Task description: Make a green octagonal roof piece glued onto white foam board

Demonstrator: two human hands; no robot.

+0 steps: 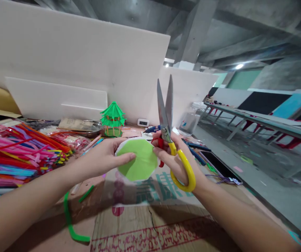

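Note:
My left hand (109,154) grips a light-green, roughly octagonal piece of paper (139,164) with a white border, its thumb lying across the front. The fingers behind it are hidden. In my right hand (176,164) is a pair of scissors (165,132) with one yellow and one red handle. Their blades point upward, slightly parted and away from the paper. My right thumb and fingertips are at the paper's right edge. Beneath lies a printed cardboard sheet (124,224). Beyond the paper stands a small green pagoda model (113,115) with tiered roofs.
Bundles of coloured pipe cleaners (21,150) crowd the left side. Green strips (70,224) lie in front of them. On the right are a phone (220,166) and a clear plastic jar (191,120). White boards (74,59) rise behind, near a small digital clock (143,122).

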